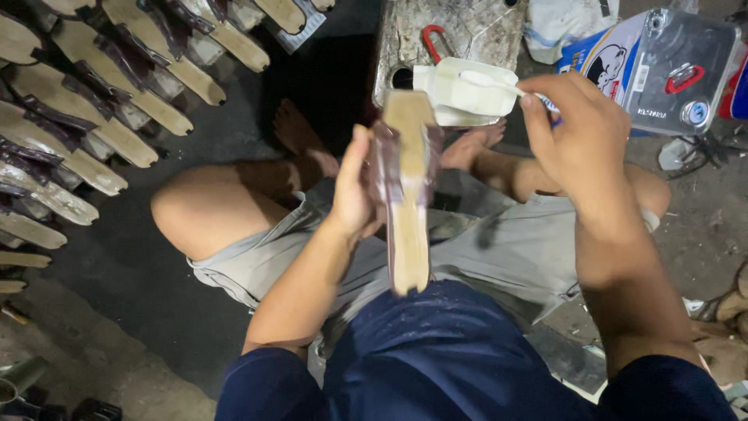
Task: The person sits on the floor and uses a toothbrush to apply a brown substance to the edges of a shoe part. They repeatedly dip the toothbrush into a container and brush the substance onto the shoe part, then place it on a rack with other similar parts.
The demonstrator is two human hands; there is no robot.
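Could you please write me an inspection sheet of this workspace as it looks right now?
Surface: dark, worn floor; the person sits on it with knees apart.
Job's things: tan shoe sole with dark strap, held upright; white tub ahead of it, a white brush dipped in.
Clutter: rows of similar soles to the left; stained metal can with red handle; clear lidded box; white bag.
Hands: left hand grips the sole by its side; right hand holds the brush between its fingers.
Cables: nothing seen.
Surroundings: scraps on the floor at right; dim light.
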